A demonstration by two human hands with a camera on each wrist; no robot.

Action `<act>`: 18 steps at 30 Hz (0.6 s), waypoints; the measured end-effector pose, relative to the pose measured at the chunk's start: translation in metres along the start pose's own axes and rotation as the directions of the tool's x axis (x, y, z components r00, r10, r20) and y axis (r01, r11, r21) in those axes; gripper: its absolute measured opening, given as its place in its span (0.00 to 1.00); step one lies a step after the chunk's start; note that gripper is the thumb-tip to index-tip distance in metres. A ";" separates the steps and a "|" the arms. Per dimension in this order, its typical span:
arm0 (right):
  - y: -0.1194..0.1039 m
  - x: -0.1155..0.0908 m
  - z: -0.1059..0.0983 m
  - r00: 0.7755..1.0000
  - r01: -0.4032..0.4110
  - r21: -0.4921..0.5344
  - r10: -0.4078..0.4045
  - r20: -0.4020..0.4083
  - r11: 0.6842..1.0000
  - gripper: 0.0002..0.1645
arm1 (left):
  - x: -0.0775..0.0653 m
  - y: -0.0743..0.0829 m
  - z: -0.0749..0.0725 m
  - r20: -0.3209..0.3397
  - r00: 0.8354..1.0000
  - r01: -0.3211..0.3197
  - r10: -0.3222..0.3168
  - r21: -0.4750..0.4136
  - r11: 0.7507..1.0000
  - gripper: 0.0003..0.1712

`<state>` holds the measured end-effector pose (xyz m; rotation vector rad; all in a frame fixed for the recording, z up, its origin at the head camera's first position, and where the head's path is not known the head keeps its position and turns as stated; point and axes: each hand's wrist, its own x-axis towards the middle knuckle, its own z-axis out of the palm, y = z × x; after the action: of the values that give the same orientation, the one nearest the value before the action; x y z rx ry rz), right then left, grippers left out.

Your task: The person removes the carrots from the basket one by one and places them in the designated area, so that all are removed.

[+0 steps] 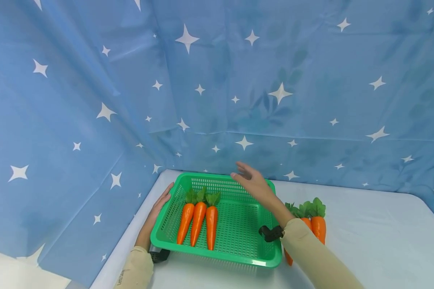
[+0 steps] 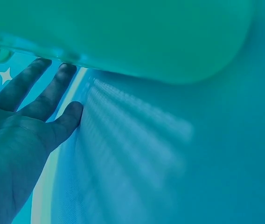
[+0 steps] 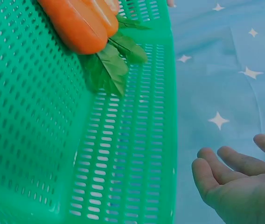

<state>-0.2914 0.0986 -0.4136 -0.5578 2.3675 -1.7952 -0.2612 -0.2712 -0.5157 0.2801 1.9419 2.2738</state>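
A green perforated plastic basket (image 1: 235, 259) sits on the table, slightly raised at its front edge as far as the head view suggests. Three orange carrots with green leaves lie side by side in its left half: a left carrot (image 1: 185, 223), a middle carrot (image 1: 198, 222) and a right carrot (image 1: 211, 227). Along the basket's left side, my left hand (image 1: 157, 211) has its fingers extended, and the left wrist view shows fingertips (image 2: 67, 68) at the basket's underside or rim. My right hand (image 1: 254, 184) hovers over the back right rim, fingers spread loosely, holding nothing.
More carrots (image 1: 318, 228) lie on the white table (image 1: 369, 233) right of the basket, partly hidden by my right forearm. A blue curtain with white stars (image 1: 238, 112) rises behind and to the left of the table.
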 end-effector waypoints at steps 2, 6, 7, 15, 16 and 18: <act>0.001 0.002 0.005 1.000 0.000 0.005 0.000 0.006 1.000 0.41 | 0.001 0.000 0.000 0.004 1.000 -0.002 0.002 0.000 1.000 0.38; 0.004 0.006 0.016 1.000 -0.013 0.025 0.012 0.019 1.000 0.41 | 0.003 -0.001 0.000 0.005 1.000 -0.012 0.012 0.009 1.000 0.38; 0.005 0.007 0.018 1.000 -0.021 0.030 0.020 0.024 0.999 0.41 | 0.003 -0.001 -0.001 0.006 1.000 -0.013 0.013 0.008 1.000 0.38; 0.010 0.011 0.034 0.997 -0.072 0.021 0.071 0.025 0.997 0.41 | 0.003 -0.002 0.000 -0.004 1.000 -0.006 0.006 0.015 1.000 0.38; 0.011 0.012 0.036 0.997 -0.074 0.023 0.073 0.028 0.997 0.40 | 0.003 -0.002 -0.001 -0.004 1.000 -0.009 0.009 0.017 1.000 0.38; 0.013 0.013 0.039 0.996 -0.078 0.026 0.077 0.032 0.997 0.40 | 0.002 -0.002 -0.001 0.000 1.000 -0.015 0.015 0.009 1.000 0.38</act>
<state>-0.2940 0.0614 -0.4358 -0.4801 2.3079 -1.7696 -0.2630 -0.2714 -0.5175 0.2967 1.9571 2.2741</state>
